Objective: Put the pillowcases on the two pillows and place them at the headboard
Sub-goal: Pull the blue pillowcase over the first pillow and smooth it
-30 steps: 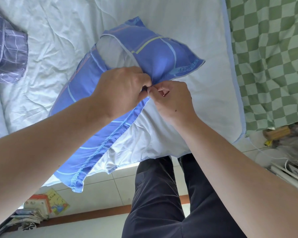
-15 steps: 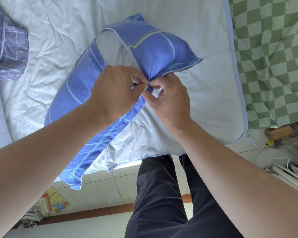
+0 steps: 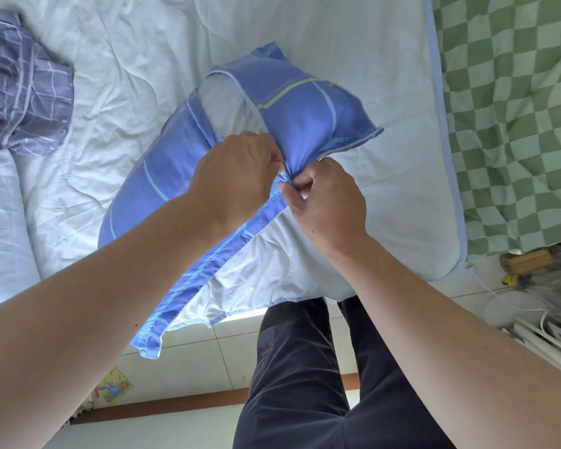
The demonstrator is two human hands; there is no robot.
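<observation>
1. Head view takes in a white quilt [image 3: 353,43] that fills most of the frame, with a green checked blanket [image 3: 512,118] along the 3 o'clock edge and a purple plaid bundle [image 3: 20,92], possibly the second pillowcase, at 10 o'clock.
2. On the quilt lies the pillow [image 3: 230,102], partly inside the blue pillowcase [image 3: 305,105]; its long axis runs from 1 o'clock down toward 7 o'clock, and bare white filling shows in a gap near 12 o'clock of the hands.
3. One loose hemmed edge of the pillowcase trails off the bed's edge toward 7 o'clock.
4. The bulk of the pillow sits at 12 to 1 o'clock from the hands, which meet at its near long edge; both are about equally near it.
5. The left hand [image 3: 237,176] comes in from 8 o'clock, knuckles up, fingers curled and pinching the blue fabric.
6. The right hand [image 3: 327,202] comes in from 5 o'clock, its fingertips nipping the same gathered hem, touching the left hand. They seem to be closing the opening, though any fastener is hidden.
</observation>
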